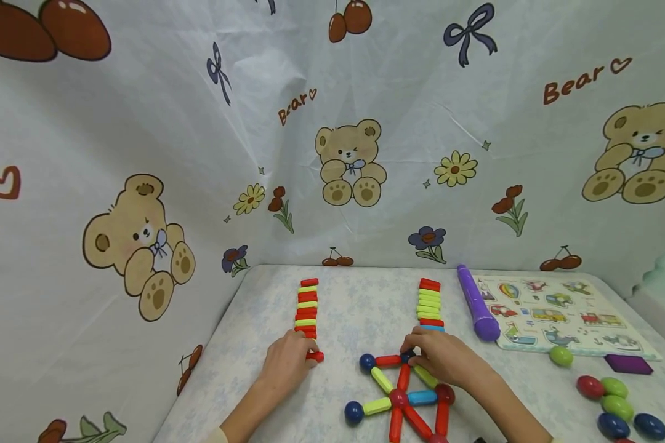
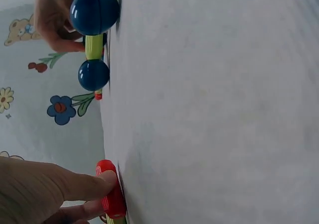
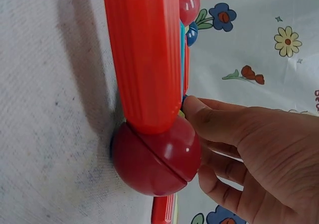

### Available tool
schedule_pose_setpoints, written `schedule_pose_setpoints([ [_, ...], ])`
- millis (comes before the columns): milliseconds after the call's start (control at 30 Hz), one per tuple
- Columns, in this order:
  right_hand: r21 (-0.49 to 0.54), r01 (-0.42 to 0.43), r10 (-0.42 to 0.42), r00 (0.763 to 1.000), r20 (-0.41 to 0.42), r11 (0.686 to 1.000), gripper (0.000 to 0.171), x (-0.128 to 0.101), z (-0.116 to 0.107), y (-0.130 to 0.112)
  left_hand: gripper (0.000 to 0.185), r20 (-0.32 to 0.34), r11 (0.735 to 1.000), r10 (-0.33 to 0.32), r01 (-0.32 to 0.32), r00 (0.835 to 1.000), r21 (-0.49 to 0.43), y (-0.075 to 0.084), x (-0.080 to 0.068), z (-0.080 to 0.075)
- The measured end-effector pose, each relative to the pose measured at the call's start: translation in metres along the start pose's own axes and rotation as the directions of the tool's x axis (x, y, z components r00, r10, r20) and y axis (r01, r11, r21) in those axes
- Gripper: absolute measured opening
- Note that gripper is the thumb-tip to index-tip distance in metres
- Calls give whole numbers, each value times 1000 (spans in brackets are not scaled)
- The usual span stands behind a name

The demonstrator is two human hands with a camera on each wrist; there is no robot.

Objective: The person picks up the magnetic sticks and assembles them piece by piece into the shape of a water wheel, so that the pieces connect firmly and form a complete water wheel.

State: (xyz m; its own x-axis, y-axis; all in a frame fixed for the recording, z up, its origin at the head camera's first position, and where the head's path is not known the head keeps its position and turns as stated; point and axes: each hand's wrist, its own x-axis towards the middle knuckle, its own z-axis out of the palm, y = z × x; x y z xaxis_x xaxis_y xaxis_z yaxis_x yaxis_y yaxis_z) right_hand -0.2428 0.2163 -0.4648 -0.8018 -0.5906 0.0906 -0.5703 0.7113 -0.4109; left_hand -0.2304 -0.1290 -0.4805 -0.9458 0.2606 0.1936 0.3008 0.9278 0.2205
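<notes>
In the head view my left hand (image 1: 290,357) is at the near end of the left column of short sticks. Its thumb and fingers pinch a red stick (image 2: 113,191) lying on the table. A flat figure of sticks and balls lies at the centre, around a red ball (image 1: 399,398). My right hand (image 1: 446,354) pinches a dark blue ball (image 1: 407,356) at the figure's far corner. Another blue ball (image 1: 367,363) joins it through a red stick (image 1: 388,361). Close to the right wrist camera are a dark red ball (image 3: 157,157) and a red stick (image 3: 144,55).
Beyond my right hand runs a second column of red, yellow and blue sticks (image 1: 429,301). To its right lie a purple microphone (image 1: 478,304) and a picture board (image 1: 565,314). Several loose balls (image 1: 617,407) and a purple block (image 1: 628,364) are at the right. A printed cloth (image 1: 399,80) hangs behind.
</notes>
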Motion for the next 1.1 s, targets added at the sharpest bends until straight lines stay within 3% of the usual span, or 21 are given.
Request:
schedule_pose_setpoints([
  [167,5,-32,32,999,28,999,21,0,0,0,16,52,995,24,-19,998,-98,13,1,-2],
  [467,31,-61,59,997,58,998,19,3,-1,0,15,140,964,31,7,990,-264,39,10,-1],
  [767,-10,-223,223,974,42,975,17,4,-1,-1,21,201,951,33,31,979,-308,57,16,-1],
  [1100,-5,-249,249,968,40,969,15,2,-3,-2,20,187,943,46,19,981,-332,61,19,9],
])
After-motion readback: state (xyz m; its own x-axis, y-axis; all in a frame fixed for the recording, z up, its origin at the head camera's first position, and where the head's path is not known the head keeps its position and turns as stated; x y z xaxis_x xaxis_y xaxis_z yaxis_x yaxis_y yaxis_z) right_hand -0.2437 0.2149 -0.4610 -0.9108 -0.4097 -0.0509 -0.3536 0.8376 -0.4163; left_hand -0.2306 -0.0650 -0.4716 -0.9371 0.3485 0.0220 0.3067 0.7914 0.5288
